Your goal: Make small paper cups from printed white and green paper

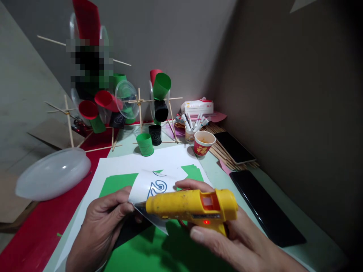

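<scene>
My right hand point(229, 241) is closed round a yellow glue gun point(181, 206) whose red light glows. The gun's dark nozzle points left and meets the edge of a curved white paper piece point(141, 185) with blue line drawings. Between thumb and fingers, my left hand point(104, 223) pinches that piece by its left edge. Under both hands lie green paper sheets point(124, 257) on a larger white sheet point(110, 164). Part of a black sheet point(127, 234) shows beside my left hand.
Behind the sheets stand a green cup point(145, 144), a black cup point(155, 135), a red paper cup point(202, 145) and a tub of markers point(193, 132). Stick frames with coloured cups point(87, 109) rise at the left. Two dark phone-like slabs point(263, 207) lie right. A translucent oval object point(53, 173) sits left.
</scene>
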The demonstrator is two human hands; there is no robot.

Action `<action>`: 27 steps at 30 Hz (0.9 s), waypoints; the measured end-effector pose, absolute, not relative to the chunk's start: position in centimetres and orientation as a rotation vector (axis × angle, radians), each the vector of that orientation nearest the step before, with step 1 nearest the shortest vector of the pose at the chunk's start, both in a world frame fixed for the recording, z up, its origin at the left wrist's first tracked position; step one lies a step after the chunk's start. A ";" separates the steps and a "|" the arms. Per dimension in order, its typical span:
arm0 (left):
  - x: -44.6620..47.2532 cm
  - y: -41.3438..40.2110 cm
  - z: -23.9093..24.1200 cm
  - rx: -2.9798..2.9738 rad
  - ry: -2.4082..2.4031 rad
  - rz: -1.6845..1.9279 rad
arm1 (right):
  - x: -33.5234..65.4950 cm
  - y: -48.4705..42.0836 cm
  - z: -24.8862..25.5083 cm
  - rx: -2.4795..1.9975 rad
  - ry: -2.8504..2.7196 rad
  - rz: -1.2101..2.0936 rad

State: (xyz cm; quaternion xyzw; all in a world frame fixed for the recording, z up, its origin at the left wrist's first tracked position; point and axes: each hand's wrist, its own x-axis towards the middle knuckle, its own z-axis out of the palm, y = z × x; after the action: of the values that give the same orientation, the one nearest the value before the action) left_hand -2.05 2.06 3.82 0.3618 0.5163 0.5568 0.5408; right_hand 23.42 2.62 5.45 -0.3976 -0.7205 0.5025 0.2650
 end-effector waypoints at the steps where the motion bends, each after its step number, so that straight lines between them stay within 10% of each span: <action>1: -2.1 2.0 3.9 0.865 1.230 1.318 | 23.5 2.6 5.4 -1.072 -1.959 1.349; 27: -3.5 2.3 2.7 0.952 1.229 1.352 | 23.4 2.5 6.2 -1.064 -1.991 1.223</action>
State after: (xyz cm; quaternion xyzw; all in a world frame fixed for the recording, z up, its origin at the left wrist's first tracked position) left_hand -3.55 2.32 2.72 0.3961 0.5115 0.5626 0.5147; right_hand 23.36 2.48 6.18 -0.3976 -0.7437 0.4568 0.2830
